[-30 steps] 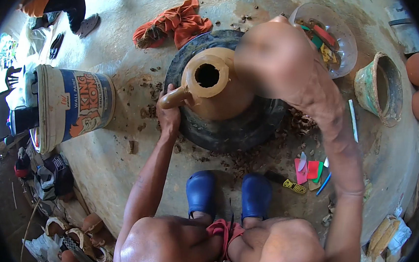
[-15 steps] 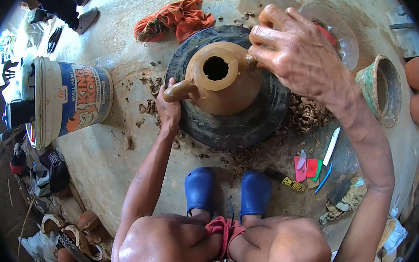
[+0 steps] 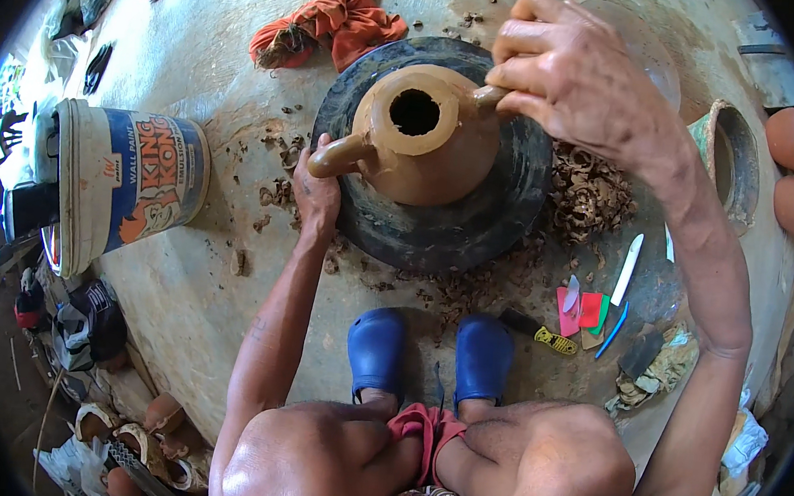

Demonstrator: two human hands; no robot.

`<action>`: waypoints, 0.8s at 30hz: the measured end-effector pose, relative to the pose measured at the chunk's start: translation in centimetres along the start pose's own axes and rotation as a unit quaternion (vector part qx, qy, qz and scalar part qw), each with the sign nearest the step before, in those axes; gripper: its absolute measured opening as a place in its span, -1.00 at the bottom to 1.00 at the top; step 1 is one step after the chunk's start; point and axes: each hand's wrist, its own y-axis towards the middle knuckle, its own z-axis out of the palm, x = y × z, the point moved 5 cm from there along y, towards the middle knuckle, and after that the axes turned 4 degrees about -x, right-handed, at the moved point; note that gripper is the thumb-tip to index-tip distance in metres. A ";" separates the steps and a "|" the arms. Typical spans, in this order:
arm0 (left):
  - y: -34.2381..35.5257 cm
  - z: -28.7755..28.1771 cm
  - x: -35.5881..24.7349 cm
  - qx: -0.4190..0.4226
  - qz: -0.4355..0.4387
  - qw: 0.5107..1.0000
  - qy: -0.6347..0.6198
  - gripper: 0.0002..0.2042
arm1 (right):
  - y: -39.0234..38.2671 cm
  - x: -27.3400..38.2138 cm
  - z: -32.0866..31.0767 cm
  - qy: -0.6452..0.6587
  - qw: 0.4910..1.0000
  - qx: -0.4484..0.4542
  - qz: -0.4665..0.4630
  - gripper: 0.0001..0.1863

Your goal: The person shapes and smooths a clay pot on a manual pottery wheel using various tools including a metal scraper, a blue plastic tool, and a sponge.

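A brown clay pot [image 3: 440, 172] with a round dark opening on top sits on a black potter's wheel [image 3: 416, 245]. Two stubby clay handles stick out from its shoulder, one on each side. My left hand [image 3: 318, 195] is at the left handle [image 3: 344, 155], thumb along its outer side; its other fingers are mostly hidden beneath the clay. With thumb and fingertips pressed together, my right hand [image 3: 583, 81] pinches the outer end of the right handle [image 3: 489, 97].
Clay shavings [image 3: 592, 196] lie right of the wheel. Coloured scrapers [image 3: 588, 310], a white knife-like tool [image 3: 628, 269] and a brush [image 3: 540, 332] lie nearer. A paint bucket [image 3: 127, 185] stands left, an orange cloth [image 3: 340, 24] beyond. Reddish pots [image 3: 791, 139] sit far right.
My right hand has shifted slightly outward and away, now pinching the right handle's end, and more of that handle shows. My left hand stays at its handle. The view has tilted slightly.
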 end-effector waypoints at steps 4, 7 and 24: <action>-0.1 0.2 0.4 -0.033 0.018 0.999 0.028 -0.43 | -0.7 -1.0 0.0 0.018 0.996 0.091 0.009 -0.86; -0.7 0.4 -0.7 -0.004 -0.008 1.000 0.020 -0.42 | -0.1 -0.2 1.7 -0.006 0.990 0.138 0.037 -0.81; -0.8 0.4 -1.1 0.001 -0.010 1.000 -0.015 -0.51 | 0.6 0.6 1.1 -0.032 0.998 0.043 -0.038 -0.67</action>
